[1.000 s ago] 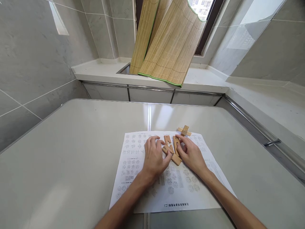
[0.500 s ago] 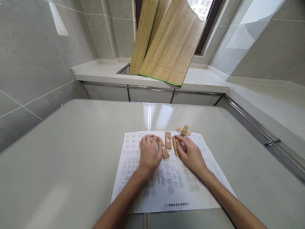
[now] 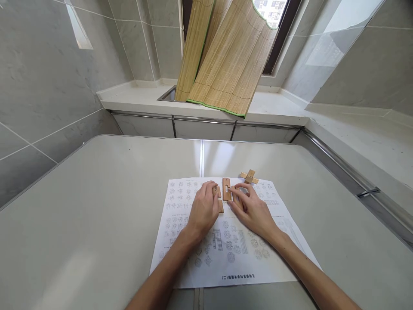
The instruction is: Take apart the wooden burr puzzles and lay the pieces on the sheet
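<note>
My left hand (image 3: 204, 209) rests on the paper sheet with its fingers curled round two small flat wooden puzzle pieces. The upper piece (image 3: 218, 192) and the lower piece (image 3: 221, 206) show only in part past the fingers and thumb. Between the hands lies a long notched wooden puzzle piece (image 3: 225, 196), upright in view. My right hand (image 3: 254, 213) bends over another long wooden puzzle piece (image 3: 238, 201), which is partly hidden under the fingers. Its index fingertip and thumb reach to the right side of the notched piece.
A cross-shaped wooden assembly (image 3: 249, 177) stands at the sheet's far right edge. The printed paper sheet (image 3: 232, 269) lies on a pale table (image 3: 97, 206) with a centre seam. Behind are a white ledge (image 3: 135, 97) and a bamboo blind (image 3: 229, 64) before a window.
The right hand has shifted left with its piece, closer to the notched piece. By the left hand, the two small pieces have turned straighter and moved slightly left.
</note>
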`<state>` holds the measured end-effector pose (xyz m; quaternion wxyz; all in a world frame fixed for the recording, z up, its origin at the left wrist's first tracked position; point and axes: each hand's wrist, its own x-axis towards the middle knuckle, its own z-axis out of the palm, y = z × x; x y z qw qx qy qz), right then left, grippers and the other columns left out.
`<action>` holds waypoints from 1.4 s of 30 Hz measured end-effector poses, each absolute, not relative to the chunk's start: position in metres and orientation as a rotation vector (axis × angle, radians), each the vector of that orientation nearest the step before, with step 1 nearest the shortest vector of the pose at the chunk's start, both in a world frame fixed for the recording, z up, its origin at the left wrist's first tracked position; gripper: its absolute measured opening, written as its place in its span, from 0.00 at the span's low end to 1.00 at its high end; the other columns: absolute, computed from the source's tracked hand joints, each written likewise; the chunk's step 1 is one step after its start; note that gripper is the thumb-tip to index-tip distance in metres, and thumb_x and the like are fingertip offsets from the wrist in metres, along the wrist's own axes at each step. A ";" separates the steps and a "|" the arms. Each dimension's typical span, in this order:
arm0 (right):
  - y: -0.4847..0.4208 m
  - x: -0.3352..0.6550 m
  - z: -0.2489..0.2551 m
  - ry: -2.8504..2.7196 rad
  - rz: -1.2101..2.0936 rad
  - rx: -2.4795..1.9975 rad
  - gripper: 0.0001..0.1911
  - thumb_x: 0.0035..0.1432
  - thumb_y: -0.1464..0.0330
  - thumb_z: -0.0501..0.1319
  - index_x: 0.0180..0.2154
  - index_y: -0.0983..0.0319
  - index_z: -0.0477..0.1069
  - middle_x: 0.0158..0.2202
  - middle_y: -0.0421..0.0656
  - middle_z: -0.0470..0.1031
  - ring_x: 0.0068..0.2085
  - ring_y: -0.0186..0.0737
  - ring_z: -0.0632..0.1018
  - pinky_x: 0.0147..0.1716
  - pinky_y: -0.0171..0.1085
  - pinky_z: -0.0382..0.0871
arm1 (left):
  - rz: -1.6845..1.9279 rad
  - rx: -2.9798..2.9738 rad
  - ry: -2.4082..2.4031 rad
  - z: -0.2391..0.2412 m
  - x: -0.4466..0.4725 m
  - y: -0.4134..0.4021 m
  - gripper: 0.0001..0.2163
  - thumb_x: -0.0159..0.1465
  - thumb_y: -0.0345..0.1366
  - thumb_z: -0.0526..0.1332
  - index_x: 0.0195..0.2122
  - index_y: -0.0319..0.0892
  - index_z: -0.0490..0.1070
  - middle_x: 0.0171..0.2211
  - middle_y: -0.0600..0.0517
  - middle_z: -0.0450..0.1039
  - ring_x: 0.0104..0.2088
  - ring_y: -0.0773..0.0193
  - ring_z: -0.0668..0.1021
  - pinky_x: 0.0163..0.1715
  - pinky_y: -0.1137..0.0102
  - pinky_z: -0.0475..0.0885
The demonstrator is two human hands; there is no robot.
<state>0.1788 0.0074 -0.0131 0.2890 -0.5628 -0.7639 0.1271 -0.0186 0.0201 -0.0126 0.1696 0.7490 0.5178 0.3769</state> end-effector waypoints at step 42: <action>0.006 0.171 -0.011 -1.684 0.710 -1.335 0.14 0.74 0.56 0.54 0.42 0.57 0.70 0.39 0.42 0.76 0.32 0.41 0.73 0.33 0.40 0.68 | 0.638 2.640 1.186 0.000 -0.023 0.011 0.25 0.70 0.41 0.61 0.68 0.51 0.64 0.72 0.47 0.61 0.69 0.42 0.66 0.68 0.44 0.62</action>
